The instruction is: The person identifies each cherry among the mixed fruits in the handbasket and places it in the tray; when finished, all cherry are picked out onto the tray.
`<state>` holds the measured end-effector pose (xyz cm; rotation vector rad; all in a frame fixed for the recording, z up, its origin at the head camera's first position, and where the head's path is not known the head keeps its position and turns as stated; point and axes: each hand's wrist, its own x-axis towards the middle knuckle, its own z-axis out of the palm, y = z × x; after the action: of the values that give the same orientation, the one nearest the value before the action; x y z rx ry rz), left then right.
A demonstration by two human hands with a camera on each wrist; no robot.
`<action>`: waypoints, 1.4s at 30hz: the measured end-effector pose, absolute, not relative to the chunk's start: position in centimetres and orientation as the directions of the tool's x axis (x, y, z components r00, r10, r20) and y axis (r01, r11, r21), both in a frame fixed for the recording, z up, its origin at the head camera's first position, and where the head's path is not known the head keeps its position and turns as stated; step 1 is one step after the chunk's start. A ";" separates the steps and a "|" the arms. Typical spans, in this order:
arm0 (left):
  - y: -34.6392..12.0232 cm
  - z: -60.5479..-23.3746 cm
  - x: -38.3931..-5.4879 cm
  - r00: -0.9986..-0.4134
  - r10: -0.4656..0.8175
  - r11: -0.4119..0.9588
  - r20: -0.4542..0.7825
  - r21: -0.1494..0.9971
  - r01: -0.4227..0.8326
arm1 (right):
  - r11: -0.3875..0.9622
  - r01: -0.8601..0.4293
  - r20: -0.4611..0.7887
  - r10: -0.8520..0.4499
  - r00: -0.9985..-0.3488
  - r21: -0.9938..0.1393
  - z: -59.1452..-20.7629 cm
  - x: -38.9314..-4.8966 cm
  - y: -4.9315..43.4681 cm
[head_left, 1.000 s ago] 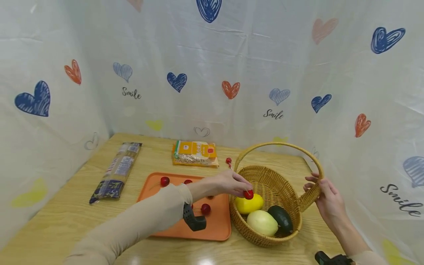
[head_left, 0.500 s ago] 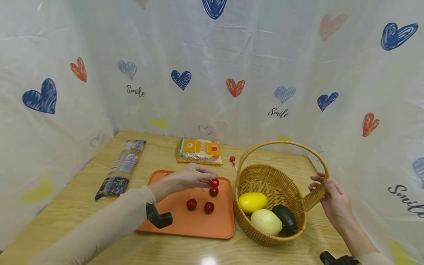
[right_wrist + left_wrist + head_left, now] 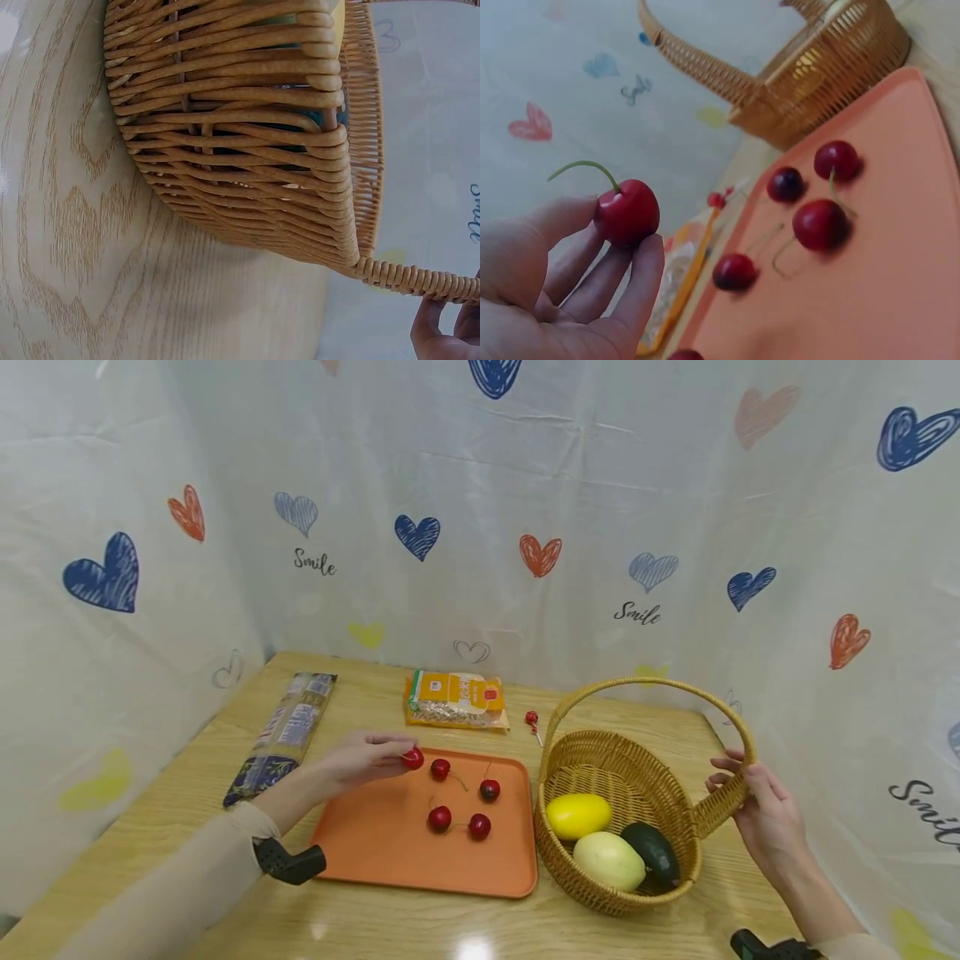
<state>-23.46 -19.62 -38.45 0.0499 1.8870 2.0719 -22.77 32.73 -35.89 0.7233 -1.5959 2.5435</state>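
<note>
My left hand (image 3: 371, 757) is over the back left of the orange tray (image 3: 375, 860), pinching a red cherry (image 3: 628, 214) between thumb and fingertips, its green stem curving up. Several more cherries lie on the tray, among them one red cherry (image 3: 439, 817) and a darker cherry (image 3: 490, 790). My right hand (image 3: 765, 806) grips the right side of the arched handle (image 3: 648, 682) of a wicker basket (image 3: 600, 893). Inside the basket rest a yellow oval fruit (image 3: 578, 816), a pale green one (image 3: 608, 861) and a dark green one (image 3: 651, 855).
Behind the tray lies an orange bag of grain (image 3: 457, 700), with a red lollipop (image 3: 532, 718) to its right. A long blue-ended packet (image 3: 281, 735) lies at the left of the wooden table (image 3: 405, 927). A heart-printed curtain (image 3: 465, 485) encloses the table.
My left hand has moved left with the cherry, from above the basket across to the tray's back left. The right hand keeps its grip on the handle. The head view has shifted slightly.
</note>
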 end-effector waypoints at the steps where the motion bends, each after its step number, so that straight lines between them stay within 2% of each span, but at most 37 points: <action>1: -20.1 -38.6 -23.3 -0.945 0.260 -0.059 -0.200 0.973 -0.222 | -0.464 -0.285 0.411 -0.195 -0.891 -0.839 -35.9 -22.8 32.8; 13: -22.6 -40.4 -21.2 -0.975 0.164 0.008 -0.152 0.988 -0.153 | -0.514 -0.263 0.420 -0.215 -0.882 -0.816 -35.8 -22.8 32.7; 25: -23.2 -43.0 -19.7 -0.966 0.192 0.004 -0.174 0.984 -0.176 | -0.454 -0.273 0.390 -0.186 -0.902 -0.848 -35.8 -22.7 32.8; 32: -23.2 -43.6 -19.3 -0.976 0.109 0.227 -0.189 0.960 -0.161 | -0.459 -0.279 0.403 -0.197 -0.894 -0.844 -35.8 -22.8 32.7; 35: -23.1 -43.5 -19.2 -0.976 0.107 0.254 -0.192 0.954 -0.159 | -0.461 -0.282 0.409 -0.204 -0.889 -0.841 -35.7 -22.9 32.6; 42: -23.1 -43.5 -19.4 -0.967 0.158 0.222 -0.197 0.962 -0.160 | -0.476 -0.278 0.412 -0.202 -0.889 -0.834 -35.8 -22.8 32.7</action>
<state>-19.39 -23.11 -43.52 -0.0016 2.2439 1.8145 -22.79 32.72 -35.75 0.7275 -1.5829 2.5586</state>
